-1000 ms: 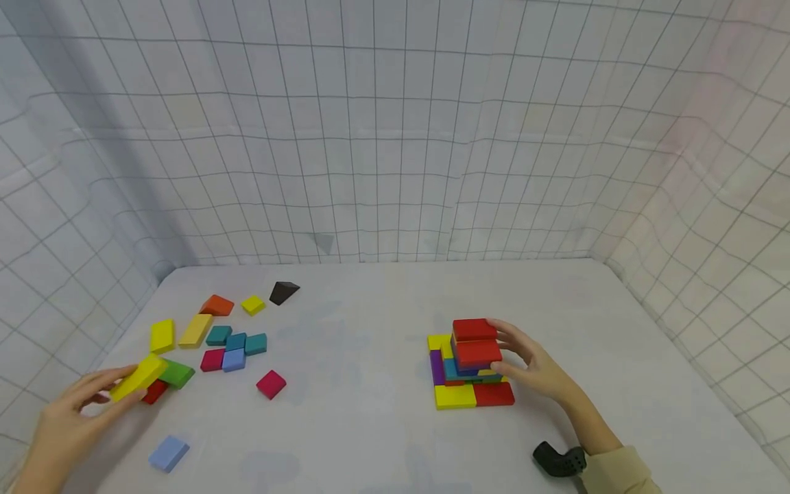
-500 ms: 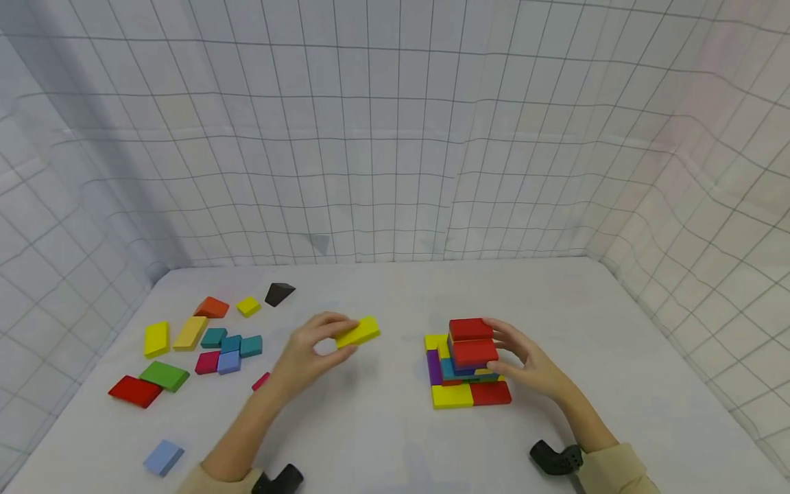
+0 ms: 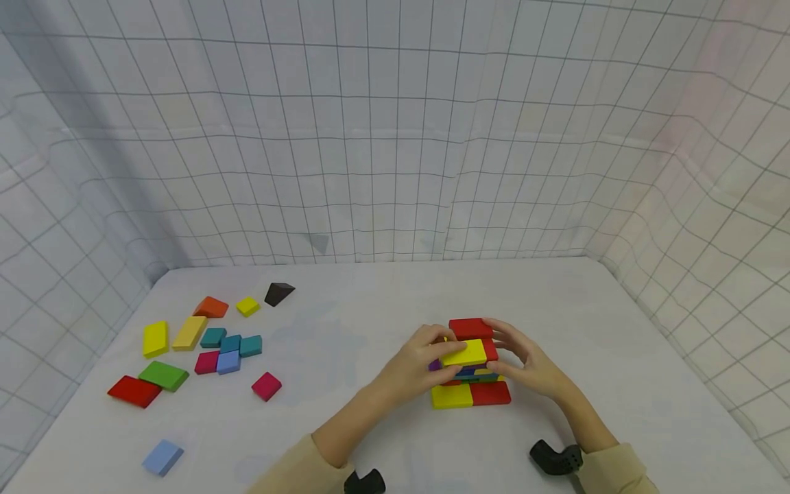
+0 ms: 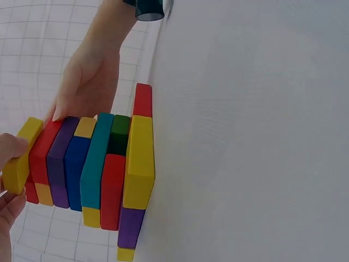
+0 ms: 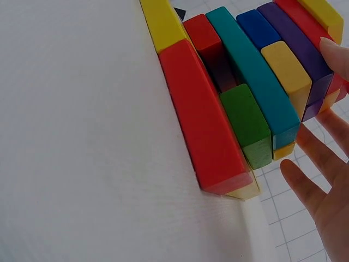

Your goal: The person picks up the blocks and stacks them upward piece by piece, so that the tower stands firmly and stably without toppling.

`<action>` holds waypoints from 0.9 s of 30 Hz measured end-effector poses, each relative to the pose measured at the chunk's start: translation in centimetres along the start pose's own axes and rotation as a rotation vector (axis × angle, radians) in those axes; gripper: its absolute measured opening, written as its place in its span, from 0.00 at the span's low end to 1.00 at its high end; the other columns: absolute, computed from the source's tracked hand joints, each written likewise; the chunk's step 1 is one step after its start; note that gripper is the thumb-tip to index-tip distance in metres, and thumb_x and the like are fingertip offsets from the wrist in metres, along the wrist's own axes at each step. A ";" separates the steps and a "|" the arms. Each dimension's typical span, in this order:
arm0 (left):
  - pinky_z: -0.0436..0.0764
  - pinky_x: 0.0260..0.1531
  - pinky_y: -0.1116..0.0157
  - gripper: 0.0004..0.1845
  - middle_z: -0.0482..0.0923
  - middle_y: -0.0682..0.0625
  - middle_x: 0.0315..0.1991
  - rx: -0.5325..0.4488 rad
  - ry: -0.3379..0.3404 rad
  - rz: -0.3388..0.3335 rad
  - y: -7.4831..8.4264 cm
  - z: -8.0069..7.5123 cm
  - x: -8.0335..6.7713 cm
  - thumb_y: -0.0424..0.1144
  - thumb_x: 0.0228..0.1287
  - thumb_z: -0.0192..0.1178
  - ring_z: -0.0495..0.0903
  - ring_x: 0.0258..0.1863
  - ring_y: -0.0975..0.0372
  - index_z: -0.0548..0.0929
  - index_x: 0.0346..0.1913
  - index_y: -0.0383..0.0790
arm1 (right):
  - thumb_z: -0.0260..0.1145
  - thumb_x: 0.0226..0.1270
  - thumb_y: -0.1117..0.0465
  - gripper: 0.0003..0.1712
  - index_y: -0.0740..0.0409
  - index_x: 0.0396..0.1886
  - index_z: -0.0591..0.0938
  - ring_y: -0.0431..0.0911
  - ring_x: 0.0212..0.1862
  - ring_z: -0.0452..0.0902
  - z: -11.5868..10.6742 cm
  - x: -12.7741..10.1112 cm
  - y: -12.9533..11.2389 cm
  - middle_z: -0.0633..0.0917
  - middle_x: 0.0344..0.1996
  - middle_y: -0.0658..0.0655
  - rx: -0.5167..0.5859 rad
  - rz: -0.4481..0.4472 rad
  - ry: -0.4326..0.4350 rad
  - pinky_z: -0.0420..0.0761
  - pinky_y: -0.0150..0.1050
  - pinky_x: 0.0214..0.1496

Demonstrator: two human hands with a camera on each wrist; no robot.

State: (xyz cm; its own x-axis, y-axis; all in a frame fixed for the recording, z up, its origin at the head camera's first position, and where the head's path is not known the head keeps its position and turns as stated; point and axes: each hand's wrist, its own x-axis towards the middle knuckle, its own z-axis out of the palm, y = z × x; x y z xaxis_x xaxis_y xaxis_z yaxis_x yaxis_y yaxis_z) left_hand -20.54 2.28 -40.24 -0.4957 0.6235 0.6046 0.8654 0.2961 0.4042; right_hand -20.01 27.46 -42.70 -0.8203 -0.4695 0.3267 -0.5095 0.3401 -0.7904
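A person's two hands meet at a tower of coloured blocks point(image 4: 92, 164), stacked in flat layers on a white table point(image 3: 345, 322), right of centre in the head view. The left hand point(image 3: 410, 368) pinches a yellow block point(image 3: 467, 353) between thumb and fingertips, parted only as far as the block needs. That block is at the tower's top, on or just above the nearer of two red blocks point(image 3: 490, 350); whether they touch cannot be told. The right hand point(image 3: 531, 361) curves about the tower's right end, fingers spread and gently bent, thumb touching the nearer red block.

Below, the layers show purple, blue, teal, green, red and yellow. The lowest layer juts out toward the person.

At the table's left lie loose blocks, among them a green block point(image 3: 163, 375) beside a loose red block point(image 3: 134, 391), a black block point(image 3: 279, 293) farthest back, and a light blue block point(image 3: 163, 457) nearest the person.
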 end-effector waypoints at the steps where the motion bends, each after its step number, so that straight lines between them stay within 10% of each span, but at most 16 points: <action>1: 0.74 0.46 0.78 0.16 0.72 0.49 0.46 0.028 0.007 0.011 0.0 0.2 0.1 0.36 0.54 0.66 0.69 0.46 0.60 0.82 0.47 0.38 | 0.63 0.58 0.71 0.40 0.55 0.68 0.59 0.37 0.60 0.64 0.0 0.0 0.0 0.65 0.64 0.58 -0.004 -0.003 -0.001 0.70 0.53 0.58; 12: 0.72 0.47 0.66 0.16 0.72 0.49 0.49 0.279 0.092 0.102 -0.5 1.2 1.0 0.43 0.53 0.67 0.69 0.48 0.59 0.84 0.46 0.44 | 0.63 0.57 0.71 0.40 0.56 0.68 0.59 0.38 0.60 0.65 -0.1 0.1 0.1 0.66 0.63 0.56 0.003 -0.027 -0.002 0.70 0.45 0.59; 22: 0.67 0.58 0.52 0.18 0.64 0.47 0.63 -0.136 -0.003 -0.188 -0.6 1.8 1.2 0.43 0.56 0.64 0.61 0.63 0.55 0.82 0.50 0.46 | 0.63 0.57 0.71 0.39 0.58 0.68 0.59 0.37 0.60 0.64 -0.1 0.1 0.2 0.65 0.64 0.57 0.003 -0.038 -0.004 0.68 0.33 0.60; 27: 0.70 0.56 0.57 0.19 0.64 0.47 0.62 -0.197 0.004 -0.208 -0.6 2.1 1.1 0.42 0.55 0.64 0.63 0.60 0.55 0.81 0.51 0.44 | 0.64 0.57 0.70 0.39 0.56 0.68 0.59 0.36 0.60 0.64 0.0 0.0 0.3 0.65 0.64 0.56 0.005 -0.009 -0.004 0.66 0.31 0.60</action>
State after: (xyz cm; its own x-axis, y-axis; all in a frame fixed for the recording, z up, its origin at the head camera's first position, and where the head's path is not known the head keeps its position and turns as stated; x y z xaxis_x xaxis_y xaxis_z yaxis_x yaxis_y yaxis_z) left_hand -21.47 4.35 -41.28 -0.6618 0.5613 0.4969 0.7143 0.2708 0.6453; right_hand -20.19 27.56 -42.87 -0.8148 -0.4757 0.3314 -0.5153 0.3324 -0.7899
